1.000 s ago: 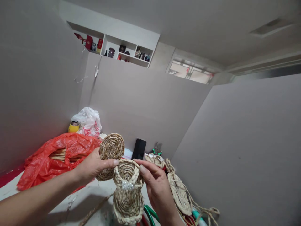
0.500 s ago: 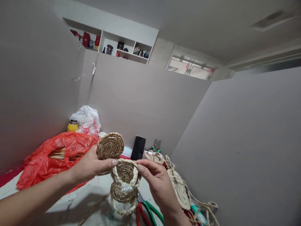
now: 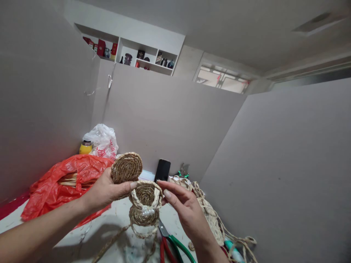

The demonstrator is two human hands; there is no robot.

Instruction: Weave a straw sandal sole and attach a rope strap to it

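My left hand (image 3: 109, 190) is closed on a woven straw piece, its thumb pressed at the upper left of the braided rim. A round coiled disc (image 3: 127, 167) stands up above that thumb. Below and to the right hangs the looped part (image 3: 145, 195), with pale plaited strands, a cluster of clear shiny beads (image 3: 148, 211) and a second coil under it. At the rim's right edge is my right hand (image 3: 186, 208), thumb and forefinger apart, their tips beside the braid. Whether its rear fingers touch the piece is hidden. Red-and-green-handled scissors (image 3: 168, 237) lie below on the table.
A red plastic bag (image 3: 65, 182) with straw strips lies left, a white bag (image 3: 102, 140) and yellow jar (image 3: 86, 147) behind it. A phone (image 3: 162, 170) leans at the back. Green-handled pliers (image 3: 183, 171) and plaited straw cord (image 3: 211, 219) lie right. Grey partitions (image 3: 170, 117) enclose the table.
My right thumb has come off the braided rim, and the fingers have parted a little. The woven piece has risen slightly and moved a touch left in my left hand.
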